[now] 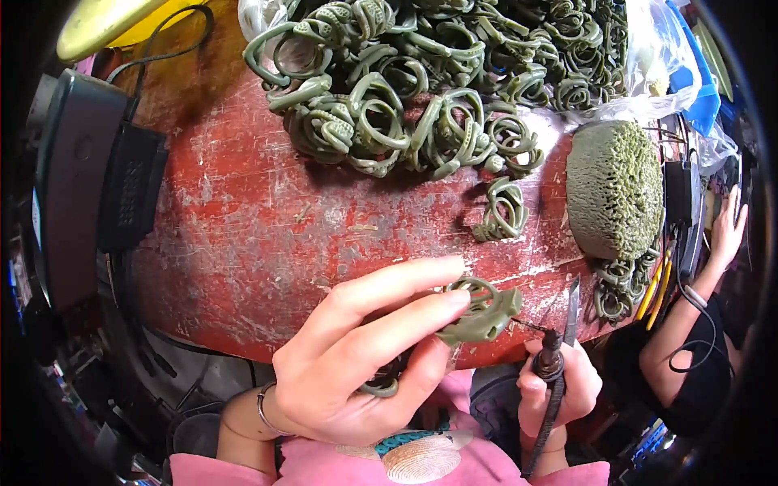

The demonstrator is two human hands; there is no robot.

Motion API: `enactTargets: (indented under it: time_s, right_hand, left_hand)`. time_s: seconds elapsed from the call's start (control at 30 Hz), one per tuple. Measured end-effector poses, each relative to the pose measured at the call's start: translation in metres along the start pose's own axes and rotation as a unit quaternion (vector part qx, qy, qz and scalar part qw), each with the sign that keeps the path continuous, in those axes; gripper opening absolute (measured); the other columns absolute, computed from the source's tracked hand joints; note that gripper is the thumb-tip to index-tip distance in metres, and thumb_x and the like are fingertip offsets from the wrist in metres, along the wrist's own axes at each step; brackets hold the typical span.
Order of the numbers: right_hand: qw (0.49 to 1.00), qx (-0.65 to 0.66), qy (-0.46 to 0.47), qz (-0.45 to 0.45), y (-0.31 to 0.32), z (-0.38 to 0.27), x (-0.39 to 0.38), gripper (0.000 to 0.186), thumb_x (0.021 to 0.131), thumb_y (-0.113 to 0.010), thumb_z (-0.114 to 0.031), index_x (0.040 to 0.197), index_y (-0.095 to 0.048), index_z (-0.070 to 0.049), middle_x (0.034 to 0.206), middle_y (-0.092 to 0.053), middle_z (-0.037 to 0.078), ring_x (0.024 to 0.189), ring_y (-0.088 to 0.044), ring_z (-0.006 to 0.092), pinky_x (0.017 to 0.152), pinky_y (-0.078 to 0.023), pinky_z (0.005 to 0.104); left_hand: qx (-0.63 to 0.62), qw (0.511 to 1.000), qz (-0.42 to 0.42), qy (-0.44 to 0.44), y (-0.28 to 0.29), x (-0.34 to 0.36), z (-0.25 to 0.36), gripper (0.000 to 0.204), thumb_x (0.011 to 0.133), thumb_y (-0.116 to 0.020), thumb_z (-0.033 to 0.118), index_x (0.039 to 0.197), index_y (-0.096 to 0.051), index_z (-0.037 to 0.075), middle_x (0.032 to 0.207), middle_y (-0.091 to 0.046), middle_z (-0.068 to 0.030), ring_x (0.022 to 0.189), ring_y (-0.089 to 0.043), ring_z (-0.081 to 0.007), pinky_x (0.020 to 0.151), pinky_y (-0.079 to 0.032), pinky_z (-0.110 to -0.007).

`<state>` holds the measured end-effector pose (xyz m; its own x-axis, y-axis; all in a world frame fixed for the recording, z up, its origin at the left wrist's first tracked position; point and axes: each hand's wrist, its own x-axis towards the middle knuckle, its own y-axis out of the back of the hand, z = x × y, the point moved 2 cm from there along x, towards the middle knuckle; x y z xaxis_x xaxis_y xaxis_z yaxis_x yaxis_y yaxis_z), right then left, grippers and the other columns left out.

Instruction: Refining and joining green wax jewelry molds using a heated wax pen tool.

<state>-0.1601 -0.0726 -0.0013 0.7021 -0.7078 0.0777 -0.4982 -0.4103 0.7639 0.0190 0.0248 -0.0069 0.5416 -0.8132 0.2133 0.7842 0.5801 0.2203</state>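
My left hand (361,340) is closed on a cluster of green wax-like ring pieces (485,320) above the front of the worn red table (235,243). My right hand (559,389) grips a dark pen-shaped tool (549,356) on a cord and a narrow metal blade (572,304). The pen's thin tip is at the cluster's right edge; I cannot tell whether it touches. A small separate green ring cluster (502,211) lies just beyond my hands.
A large pile of green ring pieces (369,121) covers the back, partly on clear plastic (652,73). A porous green block (616,186) stands at right, black electrical boxes (130,194) at left. Another person's arm and hand (725,231) show at far right.
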Motion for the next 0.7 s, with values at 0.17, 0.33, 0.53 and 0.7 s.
enactTargets:
  time_s: [0.17,0.33,0.53,0.7]
  right_hand:
    - [0.997,-0.052,0.053,-0.002,0.0017,-0.0045,0.0044,0.042,0.064,-0.072,-0.036,0.08,-0.058,0.0,0.055,-0.054,0.006,0.046,-0.053,0.0165,0.042,-0.042,0.0239]
    - [0.997,-0.037,0.065,-0.009,0.0023,-0.0016,0.0044,0.043,0.064,-0.072,-0.036,0.081,-0.058,0.0,0.056,-0.054,0.006,0.045,-0.053,0.0162,0.041,-0.042,0.0239]
    - [1.0,0.022,-0.001,-0.01,0.002,0.002,-0.0033,0.041,0.067,-0.071,-0.037,0.081,-0.058,0.0,0.056,-0.055,0.005,0.046,-0.053,0.0163,0.042,-0.042,0.0247]
    - [0.999,0.012,0.002,0.037,-0.0058,0.0001,0.0005,0.048,0.078,-0.053,-0.045,0.075,-0.054,0.003,0.045,-0.044,0.0,0.041,-0.045,0.0078,0.042,-0.035,0.0192]
  left_hand:
    - [0.003,1.0,-0.002,-0.003,0.0001,0.0006,0.0007,0.024,0.073,-0.054,-0.004,0.096,-0.051,-0.005,0.103,-0.049,-0.0236,0.071,-0.059,-0.019,0.048,-0.053,-0.024]
    - [-0.007,1.0,0.0,0.008,-0.0017,-0.0004,0.0011,0.024,0.073,-0.054,-0.004,0.097,-0.051,-0.005,0.103,-0.05,-0.0237,0.071,-0.059,-0.0194,0.047,-0.053,-0.024]
    - [-0.051,0.997,0.003,0.054,0.0,-0.0009,0.0004,0.023,0.074,-0.051,-0.006,0.098,-0.05,-0.006,0.103,-0.049,-0.0243,0.072,-0.059,-0.0195,0.046,-0.053,-0.024]
    - [-0.071,0.995,0.011,0.062,-0.0013,-0.0014,-0.0039,0.023,0.075,-0.05,-0.006,0.097,-0.049,-0.006,0.102,-0.05,-0.0245,0.072,-0.059,-0.0196,0.046,-0.053,-0.025]
